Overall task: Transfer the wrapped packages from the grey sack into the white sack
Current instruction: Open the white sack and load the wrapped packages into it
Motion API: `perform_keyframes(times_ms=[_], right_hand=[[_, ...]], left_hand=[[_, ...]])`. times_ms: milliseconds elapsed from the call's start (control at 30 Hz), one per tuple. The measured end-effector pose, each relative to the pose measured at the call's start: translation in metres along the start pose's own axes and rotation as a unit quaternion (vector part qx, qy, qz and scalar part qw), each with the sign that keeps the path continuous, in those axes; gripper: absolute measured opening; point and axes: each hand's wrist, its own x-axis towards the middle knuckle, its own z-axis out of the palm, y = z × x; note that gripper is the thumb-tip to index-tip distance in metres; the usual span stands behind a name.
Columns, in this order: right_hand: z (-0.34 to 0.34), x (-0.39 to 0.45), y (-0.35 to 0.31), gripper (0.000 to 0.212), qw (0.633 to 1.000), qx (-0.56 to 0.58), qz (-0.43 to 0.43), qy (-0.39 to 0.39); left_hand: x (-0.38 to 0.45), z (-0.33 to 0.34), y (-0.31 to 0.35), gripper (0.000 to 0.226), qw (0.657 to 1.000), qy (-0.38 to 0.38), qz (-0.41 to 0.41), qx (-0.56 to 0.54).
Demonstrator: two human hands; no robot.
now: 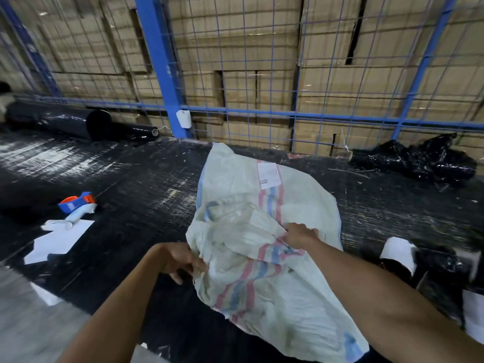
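white sack [264, 231] lies flat-ish and crumpled in the centre of the frame, on the black wrapped surface [146, 195], running from upper centre down to the lower right. woven fabric, pink and blue stripes, white label [269, 175] near its top end.

left hand [180, 260] at lower centre, fingers curled round the sack's left edge, pinching the fabric. right hand [300, 235] right of centre, fingers curled into a fold of the sack along the striped band, gripping it. both forearms come in from the bottom of the frame. the fabric between the two hands is bunched up; can't tell if this is the sack's mouth or just a fold.

grey sack: can't pick one out with confidence. wrapped packages: black glossy plastic bundle [416, 159] at upper right by the fence, more black wrapped items with white paper [398, 252] at the right edge, partly cut off and blurred.

left of frame: blue and orange tape dispenser [77, 203] on the surface, a white glove [59, 225] just below it, touching a white sheet [59, 242]. upper left: black film rolls [78, 121] lying against the fence base.

background: blue wire mesh fence [262, 74] with a blue post [159, 64], stacked cardboard boxes [340, 82] behind it. grey floor [28, 323] at lower left.
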Motion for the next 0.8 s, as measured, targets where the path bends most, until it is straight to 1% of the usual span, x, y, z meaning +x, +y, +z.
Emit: perform_keyframes(times_ms=[33, 67, 100, 133, 167, 200, 233, 267, 300, 333, 367, 400, 433, 467, 500, 533, 567, 600, 633, 667, 700, 733, 800], right_hand=[[0.002, 0.001, 0.002, 0.042, 0.999, 0.045, 0.004, 0.012], [-0.003, 0.001, 0.001, 0.042, 0.994, 0.101, 0.01, 0.032], [-0.012, 0.002, -0.003, 0.041, 0.986, 0.154, 0.01, 0.062], [-0.028, 0.003, -0.01, 0.038, 0.976, 0.192, 0.002, 0.1], [-0.049, 0.001, -0.019, 0.035, 0.967, 0.213, -0.014, 0.14], [-0.072, 0.001, -0.03, 0.032, 0.956, 0.23, -0.036, 0.177], [-0.097, -0.001, -0.041, 0.031, 0.942, 0.249, -0.066, 0.217], [-0.122, -0.005, -0.053, 0.03, 0.925, 0.268, -0.098, 0.251], [-0.147, -0.013, -0.065, 0.029, 0.908, 0.282, -0.136, 0.28], [-0.17, -0.023, -0.076, 0.028, 0.89, 0.292, -0.175, 0.302], [-0.19, -0.031, -0.084, 0.027, 0.876, 0.301, -0.21, 0.314], [-0.205, -0.04, -0.09, 0.026, 0.866, 0.302, -0.245, 0.315], [-0.215, -0.05, -0.094, 0.026, 0.862, 0.293, -0.276, 0.309], [-0.219, -0.059, -0.093, 0.025, 0.864, 0.274, -0.306, 0.291], [-0.218, -0.067, -0.089, 0.029, 0.874, 0.233, -0.327, 0.273], [-0.211, -0.072, -0.08, 0.038, 0.888, 0.168, -0.338, 0.262], [-0.199, -0.072, -0.067, 0.05, 0.904, 0.078, -0.325, 0.266], [-0.183, -0.069, -0.051, 0.058, 0.917, -0.024, -0.293, 0.269], [-0.166, -0.064, -0.037, 0.059, 0.925, -0.111, -0.25, 0.263], [-0.147, -0.061, -0.022, 0.055, 0.931, -0.155, -0.206, 0.259], [-0.138, -0.055, -0.012, 0.051, 0.938, -0.157, -0.153, 0.268], [-0.138, -0.05, -0.008, 0.05, 0.943, -0.128, -0.114, 0.286], [-0.161, -0.041, -0.007, 0.041, 0.942, -0.016, -0.09, 0.323]], left_hand=[[-0.001, -0.003, 0.0, 0.064, 0.997, 0.059, -0.036, 0.028], [-0.002, -0.006, 0.002, 0.079, 0.99, 0.128, -0.047, 0.021], [-0.003, -0.01, 0.007, 0.097, 0.98, 0.193, -0.038, -0.018], [-0.006, -0.015, 0.017, 0.114, 0.967, 0.245, -0.011, -0.066], [-0.007, -0.02, 0.031, 0.124, 0.953, 0.283, 0.028, -0.101], [-0.011, -0.021, 0.049, 0.124, 0.938, 0.318, 0.07, -0.119], [-0.016, -0.02, 0.071, 0.118, 0.912, 0.371, 0.115, -0.136], [-0.023, -0.018, 0.097, 0.111, 0.872, 0.441, 0.161, -0.143], [-0.032, -0.014, 0.124, 0.108, 0.822, 0.511, 0.214, -0.131], [-0.038, -0.009, 0.151, 0.107, 0.771, 0.57, 0.273, -0.083], [-0.043, -0.001, 0.176, 0.109, 0.72, 0.611, 0.329, 0.009], [-0.042, 0.006, 0.194, 0.111, 0.668, 0.642, 0.353, 0.129], [-0.038, 0.008, 0.207, 0.113, 0.619, 0.66, 0.357, 0.234], [-0.032, 0.009, 0.216, 0.112, 0.59, 0.666, 0.339, 0.305], [-0.022, 0.006, 0.219, 0.105, 0.587, 0.661, 0.31, 0.35], [-0.017, 0.002, 0.221, 0.086, 0.612, 0.64, 0.272, 0.377], [-0.014, 0.001, 0.22, 0.061, 0.648, 0.614, 0.236, 0.384], [-0.011, 0.001, 0.219, 0.042, 0.678, 0.588, 0.205, 0.39], [-0.008, 0.002, 0.215, 0.034, 0.684, 0.573, 0.184, 0.412], [-0.006, 0.008, 0.211, 0.032, 0.676, 0.56, 0.178, 0.444], [-0.005, 0.011, 0.211, 0.033, 0.662, 0.557, 0.181, 0.467], [-0.004, 0.013, 0.213, 0.033, 0.657, 0.561, 0.192, 0.466], [-0.014, 0.008, 0.222, 0.031, 0.662, 0.577, 0.215, 0.426]])
